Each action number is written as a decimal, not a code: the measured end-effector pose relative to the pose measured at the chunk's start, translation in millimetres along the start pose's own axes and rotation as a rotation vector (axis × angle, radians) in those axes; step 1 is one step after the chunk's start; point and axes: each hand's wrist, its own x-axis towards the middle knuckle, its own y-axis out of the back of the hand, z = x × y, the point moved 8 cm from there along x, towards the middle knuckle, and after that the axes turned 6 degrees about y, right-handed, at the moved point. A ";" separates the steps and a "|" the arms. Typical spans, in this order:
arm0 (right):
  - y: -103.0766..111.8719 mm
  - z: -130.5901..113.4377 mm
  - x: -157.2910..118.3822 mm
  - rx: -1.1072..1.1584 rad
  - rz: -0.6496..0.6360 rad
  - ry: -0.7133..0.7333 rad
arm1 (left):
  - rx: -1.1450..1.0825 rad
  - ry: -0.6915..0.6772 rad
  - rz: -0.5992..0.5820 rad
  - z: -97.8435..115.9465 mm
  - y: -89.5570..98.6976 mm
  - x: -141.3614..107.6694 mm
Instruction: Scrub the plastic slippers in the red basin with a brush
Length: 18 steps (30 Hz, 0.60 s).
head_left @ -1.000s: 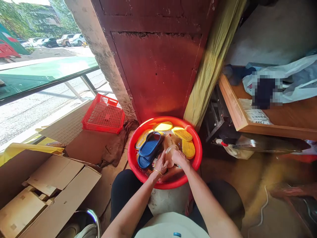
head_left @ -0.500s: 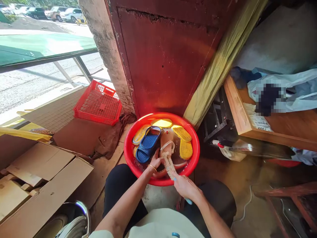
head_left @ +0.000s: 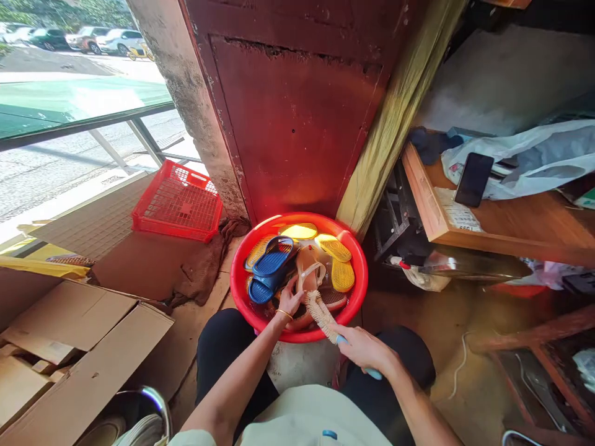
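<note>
A red basin (head_left: 362, 272) of water stands between my knees. My left hand (head_left: 290, 301) grips a beige sandal (head_left: 307, 260) with pale straps, tilted up inside the basin. In my right hand (head_left: 365, 347) is the blue handle of a brush (head_left: 321, 313), whose bristled head touches the heel end of the sandal. Dark blue slippers (head_left: 274, 255) lie at the basin's left. Several yellow soles or slippers (head_left: 343, 275) line its far and right sides. Another sandal (head_left: 333, 300) is partly under the water near the brush.
A red crate (head_left: 179, 204) rests on cardboard at the left, by a brown cloth (head_left: 199, 272). Cardboard boxes (head_left: 83, 310) are nearer. A red door (head_left: 297, 124) stands behind the basin. On the right, a wooden table (head_left: 525, 232) holds a phone (head_left: 474, 179) and plastic bags.
My right hand and the brush have moved slightly right and nearer to me. The beige sandal is raised and tilted more. The whole view has shifted a little.
</note>
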 end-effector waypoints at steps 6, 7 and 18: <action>39.6 41.9 -30.9 0.465 0.156 0.017 | 0.175 -0.117 -0.084 22.1 -19.4 -31.9; 45.1 47.0 -28.0 0.553 0.208 0.048 | 0.189 -0.159 -0.083 28.0 -20.6 -36.5; 38.9 68.7 30.7 0.826 0.532 0.111 | 0.299 -0.511 -0.114 119.3 -35.6 -37.9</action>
